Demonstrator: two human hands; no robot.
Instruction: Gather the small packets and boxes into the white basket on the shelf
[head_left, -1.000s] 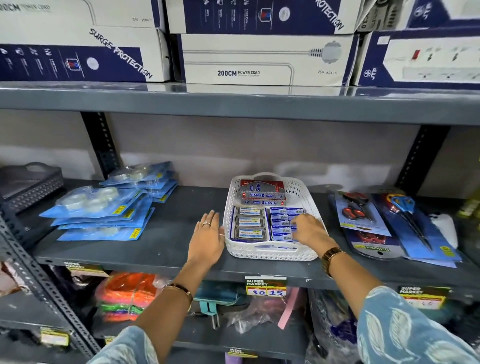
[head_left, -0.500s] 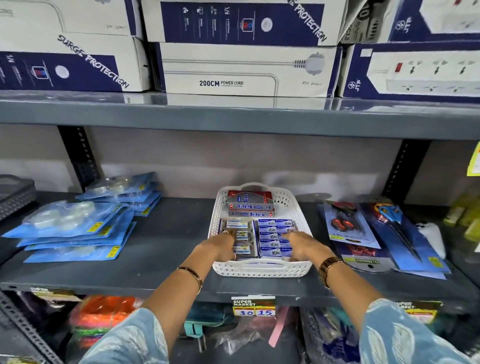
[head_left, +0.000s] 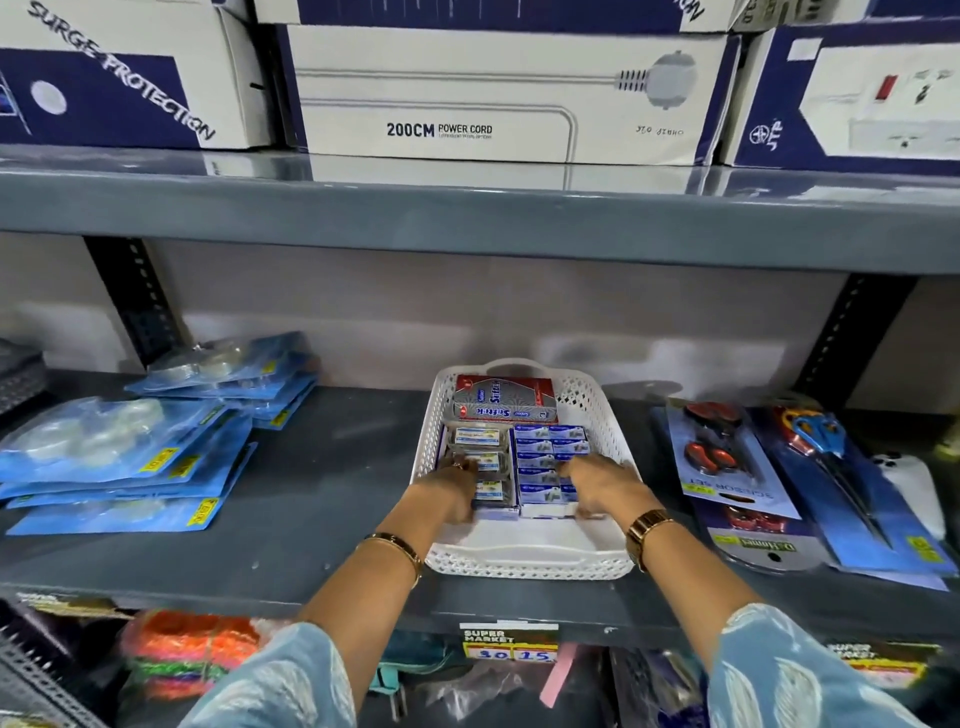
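On the middle shelf (head_left: 322, 499), between stacked blue blister cards (head_left: 119, 467) and carded scissors (head_left: 727, 457), stands the white basket (head_left: 524, 564), handle ends fore and aft, so that both hands reach in over its near rim. Small boxes (head_left: 543, 457) fill the right column and clear packets (head_left: 478, 435) the left, laid flat in rows, presumably to pack tightly; a larger red box (head_left: 501, 397) lies crosswise at the far end. Left hand (head_left: 447, 491) rests on the packet column, fingers bent over the near packets; whether this grip is clamped on one or merely pressing cannot be told, as the hand is blurred. Right hand (head_left: 605, 483) lies on the box column with fingers extended forward, grip apart, apparently pushing or squaring the rows toward the back. A bare strip of basket floor shows at the near end, suggesting the contents are being slid rearward. No loose packets or boxes are seen on the shelf, so gathering appears almost complete; tidying is the likely step in hand. Power-cord cartons (head_left: 467, 104) occupy the shelf above
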